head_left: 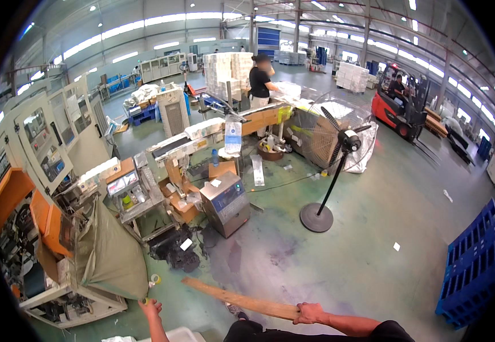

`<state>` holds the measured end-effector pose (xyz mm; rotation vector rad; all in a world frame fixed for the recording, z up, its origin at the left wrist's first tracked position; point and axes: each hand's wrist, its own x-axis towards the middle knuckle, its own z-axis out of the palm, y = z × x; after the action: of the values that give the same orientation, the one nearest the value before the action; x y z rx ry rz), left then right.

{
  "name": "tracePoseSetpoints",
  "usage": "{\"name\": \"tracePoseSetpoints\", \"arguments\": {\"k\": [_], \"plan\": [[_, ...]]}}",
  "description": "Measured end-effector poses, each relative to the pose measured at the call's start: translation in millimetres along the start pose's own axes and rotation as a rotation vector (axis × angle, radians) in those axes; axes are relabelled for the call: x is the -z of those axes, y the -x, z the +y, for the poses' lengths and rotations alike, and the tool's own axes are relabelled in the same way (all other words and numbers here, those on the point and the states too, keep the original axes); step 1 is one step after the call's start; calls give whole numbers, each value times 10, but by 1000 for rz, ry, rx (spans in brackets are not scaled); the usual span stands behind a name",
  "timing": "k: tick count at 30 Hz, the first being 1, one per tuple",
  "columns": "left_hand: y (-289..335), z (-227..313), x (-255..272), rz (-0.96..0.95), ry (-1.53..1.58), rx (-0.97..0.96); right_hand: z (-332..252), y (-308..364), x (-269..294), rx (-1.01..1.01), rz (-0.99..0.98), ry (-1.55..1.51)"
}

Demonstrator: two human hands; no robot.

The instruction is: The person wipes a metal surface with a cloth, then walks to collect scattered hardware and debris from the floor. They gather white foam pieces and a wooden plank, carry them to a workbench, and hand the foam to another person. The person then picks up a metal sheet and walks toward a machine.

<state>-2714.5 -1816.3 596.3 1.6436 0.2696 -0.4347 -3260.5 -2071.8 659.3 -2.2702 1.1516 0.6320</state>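
My right hand [310,313] grips one end of a long, flat wooden board [242,298]. The board reaches leftward across the front of me, low over the green floor. My left hand [151,308] is at the lower corner of a big olive-green sack [110,253], its fingers closed around a small yellowish thing that I cannot make out. Close above that hand, beside the sack, is a small roll of yellowish tape [155,279].
A black pedestal fan [317,217] stands ahead, right of a steel box-shaped machine [224,204]. Blue pallets [475,259] stand at right. Beyond the conveyor [259,118] a person [260,80] works; a red forklift [396,105] with a driver is at far right. Dark stains [176,251] mark the floor.
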Motion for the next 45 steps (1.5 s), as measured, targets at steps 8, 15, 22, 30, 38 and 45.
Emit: {"name": "tracePoseSetpoints", "arguments": {"k": [8, 15, 22, 30, 38, 45], "plan": [[-1262, -152, -872, 124, 71, 150, -567, -950, 958, -20, -173, 44], [-1702, 171, -1803, 22, 71, 111, -672, -1919, 1497, -111, -442, 48], [-232, 809, -3497, -889, -123, 40, -277, -3085, 1775, 55, -732, -620], [987, 1731, -4519, -1128, -824, -823, -1271, -3828, 2994, 121, -914, -1096], [154, 1535, -4045, -695, -373, -638, -2291, -4409, 2909, 439, -955, -874], [-356, 1777, -3140, -400, -308, -134, -2927, -5479, 2077, 424, -827, -576]]}}
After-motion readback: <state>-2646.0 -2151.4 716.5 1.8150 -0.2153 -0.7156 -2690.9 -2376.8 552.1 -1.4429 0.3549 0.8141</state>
